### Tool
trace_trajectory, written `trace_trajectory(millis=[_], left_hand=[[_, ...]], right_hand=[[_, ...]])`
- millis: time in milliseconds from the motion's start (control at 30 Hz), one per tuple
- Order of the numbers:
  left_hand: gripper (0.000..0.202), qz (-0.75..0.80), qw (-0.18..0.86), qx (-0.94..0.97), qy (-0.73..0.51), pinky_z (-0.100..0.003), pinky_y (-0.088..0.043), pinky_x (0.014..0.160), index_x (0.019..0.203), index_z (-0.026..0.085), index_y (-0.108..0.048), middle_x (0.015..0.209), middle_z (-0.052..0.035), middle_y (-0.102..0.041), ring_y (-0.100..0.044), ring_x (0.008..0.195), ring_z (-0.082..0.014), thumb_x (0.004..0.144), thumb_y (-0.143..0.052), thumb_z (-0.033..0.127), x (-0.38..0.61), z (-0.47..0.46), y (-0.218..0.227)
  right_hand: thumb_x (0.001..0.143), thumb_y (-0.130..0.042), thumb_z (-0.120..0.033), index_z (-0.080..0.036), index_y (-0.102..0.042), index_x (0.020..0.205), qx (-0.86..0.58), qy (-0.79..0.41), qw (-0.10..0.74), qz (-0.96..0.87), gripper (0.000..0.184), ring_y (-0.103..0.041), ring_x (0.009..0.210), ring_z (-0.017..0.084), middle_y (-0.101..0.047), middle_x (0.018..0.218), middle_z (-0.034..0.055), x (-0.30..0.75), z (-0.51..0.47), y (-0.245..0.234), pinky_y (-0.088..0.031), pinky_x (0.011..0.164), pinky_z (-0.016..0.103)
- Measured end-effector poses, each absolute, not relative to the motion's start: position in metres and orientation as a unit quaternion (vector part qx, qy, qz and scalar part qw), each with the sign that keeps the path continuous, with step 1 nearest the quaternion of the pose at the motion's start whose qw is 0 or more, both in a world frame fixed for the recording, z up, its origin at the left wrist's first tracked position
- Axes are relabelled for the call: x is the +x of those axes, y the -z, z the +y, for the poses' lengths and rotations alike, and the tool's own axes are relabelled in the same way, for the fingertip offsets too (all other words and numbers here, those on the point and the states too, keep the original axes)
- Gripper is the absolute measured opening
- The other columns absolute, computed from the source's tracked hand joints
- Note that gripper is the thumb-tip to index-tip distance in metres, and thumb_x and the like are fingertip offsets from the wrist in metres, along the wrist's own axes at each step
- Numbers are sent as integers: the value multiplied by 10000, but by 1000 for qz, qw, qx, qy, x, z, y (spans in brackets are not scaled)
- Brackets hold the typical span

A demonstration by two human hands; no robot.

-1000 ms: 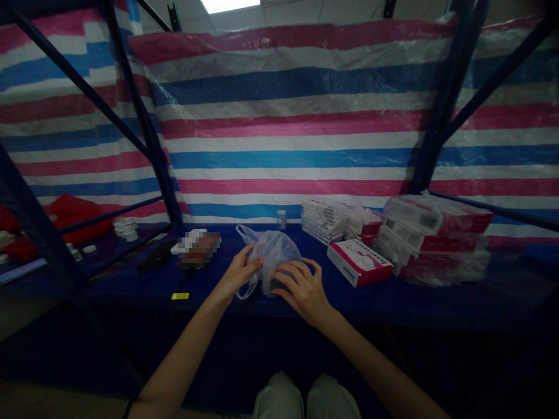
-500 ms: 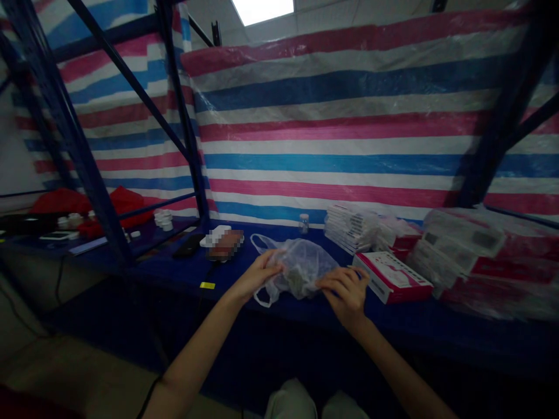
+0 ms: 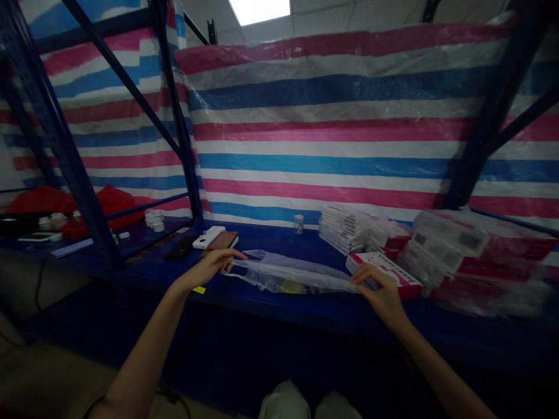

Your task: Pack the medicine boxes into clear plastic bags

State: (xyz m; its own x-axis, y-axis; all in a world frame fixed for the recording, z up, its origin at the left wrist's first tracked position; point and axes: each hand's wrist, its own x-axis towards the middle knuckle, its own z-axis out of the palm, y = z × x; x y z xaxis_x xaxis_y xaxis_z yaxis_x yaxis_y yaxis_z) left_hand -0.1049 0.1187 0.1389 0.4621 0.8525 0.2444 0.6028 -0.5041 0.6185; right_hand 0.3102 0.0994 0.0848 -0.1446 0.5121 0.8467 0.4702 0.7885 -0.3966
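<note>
A clear plastic bag (image 3: 288, 275) lies stretched flat along the blue shelf (image 3: 279, 302), with something small and yellowish inside it. My left hand (image 3: 209, 266) pinches the bag's left end. At the bag's right end my right hand (image 3: 381, 288) is closed on the plastic, just in front of a pink and white box (image 3: 395, 273).
Stacks of pink and white boxes (image 3: 463, 253) and wrapped white packs (image 3: 345, 228) fill the shelf's right side. A small vial (image 3: 299, 223) stands at the back. A phone (image 3: 220, 241), a white device and a dark object lie left. Blue rack posts (image 3: 183, 139) frame the bay.
The bag was bunched up between my hands; both hands have moved apart and pulled it out long and flat. The view has shifted a little to the left.
</note>
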Motion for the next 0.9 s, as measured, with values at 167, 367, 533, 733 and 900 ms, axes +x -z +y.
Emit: trace_trajectory(millis=[167, 367, 533, 733, 900], left_hand=[[514, 487, -109, 810, -309, -550, -208, 996, 1246, 286, -431, 1360, -66, -374, -293, 1249, -292, 791, -461, 522, -50, 86, -141], [605, 323, -162, 909, -210, -443, -312, 1004, 1331, 236, -293, 1297, -72, -473, -419, 1193, -223, 790, -558, 290, 36, 58, -115], [405, 324, -102, 900, -271, -322, -464, 835, 1193, 212, -459, 1082, -36, -619, -571, 971, -146, 839, -359, 44, 31, 69, -96], [416, 223, -222, 898, -308, -292, -477, 846, 1237, 149, -433, 1145, -91, -597, -551, 1047, -148, 860, -300, 34, 2, 68, -84], [396, 159, -333, 893, -257, -251, -503, 741, 1241, 129, -444, 1063, -98, -645, -621, 898, -155, 845, -420, 111, -9, 61, -65]], right_hand=[[701, -590, -149, -190, -536, 628, -341, 7, 512, -788, 100, -572, 738, 166, -602, 715, 8, 288, 82, -92, -404, 758, 339], [743, -582, -177, -187, -514, 676, -324, 63, 487, -809, 97, -574, 718, 151, -607, 707, 0, 254, 62, -99, -373, 781, 347], [673, -672, -276, -208, -496, 1159, -377, 103, 384, -837, 521, -472, 1111, 255, -520, 1210, 106, 265, 65, -88, -375, 869, 410], [746, -410, -9, -208, -618, 1031, -403, 146, 352, -832, 405, -630, 843, 151, -679, 948, 33, 296, 92, -59, -457, 741, 291], [742, -420, 2, -198, -645, 1011, -428, 233, 331, -808, 404, -630, 892, 180, -681, 953, 50, 298, 106, -60, -471, 766, 317]])
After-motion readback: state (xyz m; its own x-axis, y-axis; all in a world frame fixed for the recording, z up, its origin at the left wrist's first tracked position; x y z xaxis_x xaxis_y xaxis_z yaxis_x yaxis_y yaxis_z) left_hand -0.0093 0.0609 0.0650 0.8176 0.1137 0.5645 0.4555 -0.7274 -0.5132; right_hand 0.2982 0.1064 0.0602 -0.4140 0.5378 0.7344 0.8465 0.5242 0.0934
